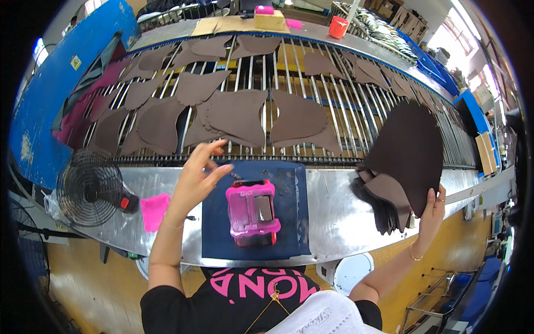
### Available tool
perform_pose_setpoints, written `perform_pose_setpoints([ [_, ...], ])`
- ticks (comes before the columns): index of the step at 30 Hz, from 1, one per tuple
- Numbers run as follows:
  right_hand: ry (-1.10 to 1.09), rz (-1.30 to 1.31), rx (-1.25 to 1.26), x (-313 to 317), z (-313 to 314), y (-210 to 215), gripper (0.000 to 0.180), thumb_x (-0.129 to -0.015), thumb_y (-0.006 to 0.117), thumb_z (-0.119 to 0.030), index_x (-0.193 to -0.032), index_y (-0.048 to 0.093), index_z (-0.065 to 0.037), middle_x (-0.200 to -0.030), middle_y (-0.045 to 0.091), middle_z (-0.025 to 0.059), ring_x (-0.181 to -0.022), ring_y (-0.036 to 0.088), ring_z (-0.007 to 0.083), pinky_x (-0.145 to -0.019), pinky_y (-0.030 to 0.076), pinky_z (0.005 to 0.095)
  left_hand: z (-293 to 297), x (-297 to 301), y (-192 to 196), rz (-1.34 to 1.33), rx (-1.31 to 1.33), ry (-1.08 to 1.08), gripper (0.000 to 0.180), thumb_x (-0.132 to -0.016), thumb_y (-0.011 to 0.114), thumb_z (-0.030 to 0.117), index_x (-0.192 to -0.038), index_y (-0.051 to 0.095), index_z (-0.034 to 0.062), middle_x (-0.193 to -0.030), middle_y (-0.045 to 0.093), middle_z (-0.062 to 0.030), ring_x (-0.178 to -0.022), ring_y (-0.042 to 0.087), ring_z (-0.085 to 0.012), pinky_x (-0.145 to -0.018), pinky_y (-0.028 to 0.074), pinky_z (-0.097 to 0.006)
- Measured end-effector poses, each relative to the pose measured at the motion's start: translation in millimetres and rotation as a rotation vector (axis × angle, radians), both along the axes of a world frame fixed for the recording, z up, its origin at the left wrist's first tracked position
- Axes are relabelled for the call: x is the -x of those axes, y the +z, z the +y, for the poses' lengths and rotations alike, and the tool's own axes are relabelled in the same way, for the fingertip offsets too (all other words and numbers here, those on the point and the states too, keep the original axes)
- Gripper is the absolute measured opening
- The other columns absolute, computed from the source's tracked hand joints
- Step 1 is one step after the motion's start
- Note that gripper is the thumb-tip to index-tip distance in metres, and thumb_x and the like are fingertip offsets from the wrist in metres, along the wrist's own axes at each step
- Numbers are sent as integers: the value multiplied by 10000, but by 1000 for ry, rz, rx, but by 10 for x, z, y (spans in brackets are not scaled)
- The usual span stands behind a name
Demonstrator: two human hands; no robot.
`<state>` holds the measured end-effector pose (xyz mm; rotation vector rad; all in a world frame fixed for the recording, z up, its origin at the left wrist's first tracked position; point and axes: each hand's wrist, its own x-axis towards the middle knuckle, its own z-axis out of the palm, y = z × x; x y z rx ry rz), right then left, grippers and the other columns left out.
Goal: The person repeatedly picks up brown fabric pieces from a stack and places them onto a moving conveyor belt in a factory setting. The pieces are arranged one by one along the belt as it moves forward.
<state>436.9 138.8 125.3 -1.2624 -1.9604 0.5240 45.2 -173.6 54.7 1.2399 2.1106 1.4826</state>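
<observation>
My right hand [431, 210] grips the lower edge of a large dark brown cut piece [409, 147], raised over the right side of the metal table. Below that piece lies a stack of similar brown pieces [385, 201], partly covered by it. My left hand [201, 173] is empty, with thumb and fingers apart, above the near edge of the slatted rack. Just to its right, a pink-smeared box with a roller [249, 212] sits on a dark blue mat [295, 236].
Brown pieces [236, 114] lie in rows on the rack of metal rods [347, 119]. On the left are a round wire-caged fan [90, 189], a pink cloth [154, 211] and a blue machine panel [41, 119]. A red cup [337, 27] stands at the back.
</observation>
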Motion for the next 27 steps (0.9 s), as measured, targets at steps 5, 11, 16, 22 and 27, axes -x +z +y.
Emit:
perform_pose_setpoints([
  [5,239,395,2,804,-510,-399,248,-955,553,-170,-1127,509,4,-889,578,54,-782,510,79,-674,419,205,293,-198,3,-109,-257,-188,609,-847,672,114,-1378,385,30,-1280,463,-132,-900,636,-187,-622,546,-248],
  [11,790,272,-104,1719,-1156,-637,290,-838,669,-15,-1084,521,33,-900,600,81,-741,589,143,-668,464,246,-551,79,211,-377,-290,103,207,-880,632,65,-1053,596,-43,-672,620,-62,-508,617,-136,-449,500,-243],
  [16,1046,285,201,2117,-1522,-839,205,-785,724,-53,-970,643,-23,-781,679,105,-591,619,205,-585,479,273,-1206,70,407,-17,-95,461,85,-841,671,37,-910,657,-10,-675,534,41,-520,412,-3,-460,284,-172],
  [22,1151,119,34,2172,-1500,-944,129,-746,746,-81,-861,694,-51,-693,646,109,-539,586,261,-516,446,315,-1428,28,394,209,54,427,85,-809,682,21,-851,632,-34,-682,495,20,-594,424,-32,-520,313,-202],
  [27,1094,29,-43,1847,-1212,-993,113,-724,748,-72,-830,711,-59,-743,654,114,-597,605,278,-549,466,334,-1120,-63,256,207,186,224,113,-771,689,11,-831,625,-61,-669,518,-64,-599,473,-107,-546,363,-238],
])
